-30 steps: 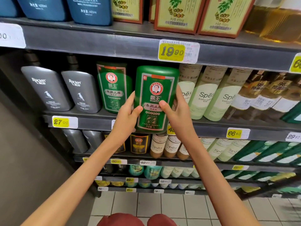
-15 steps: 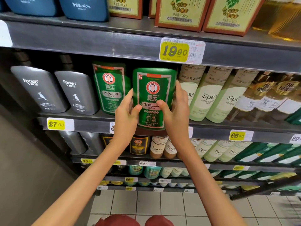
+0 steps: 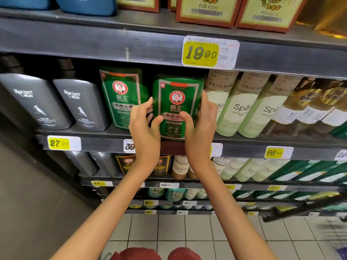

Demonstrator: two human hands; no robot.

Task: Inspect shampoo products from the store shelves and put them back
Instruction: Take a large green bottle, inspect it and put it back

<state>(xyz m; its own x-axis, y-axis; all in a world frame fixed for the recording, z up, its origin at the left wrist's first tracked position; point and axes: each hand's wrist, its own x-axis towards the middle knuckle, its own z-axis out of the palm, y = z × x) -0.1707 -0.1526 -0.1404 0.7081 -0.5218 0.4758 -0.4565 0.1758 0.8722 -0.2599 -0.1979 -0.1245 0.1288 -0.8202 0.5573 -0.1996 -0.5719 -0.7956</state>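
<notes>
A green shampoo bottle point(image 3: 176, 102) with a round portrait label stands upright at the front of the second shelf point(image 3: 105, 142), its base at the shelf edge. My left hand point(image 3: 144, 126) grips its left side, thumb on the front label. On its right side my right hand point(image 3: 201, 122) grips it, fingers along the flank and thumb on the front. A matching green bottle point(image 3: 120, 94) stands just to its left. The bottle's top sits under the upper shelf lip.
Two dark grey bottles point(image 3: 58, 104) stand to the left, pale green Spes bottles point(image 3: 242, 106) to the right, amber bottles point(image 3: 308, 106) beyond them. Boxed products point(image 3: 208, 10) sit on the shelf above. Lower shelves hold several more bottles; a tiled floor point(image 3: 169, 233) lies below.
Both hands have carried the green bottle away from me and down into the shelf gap beside its twin; it now sits deeper under the upper shelf.
</notes>
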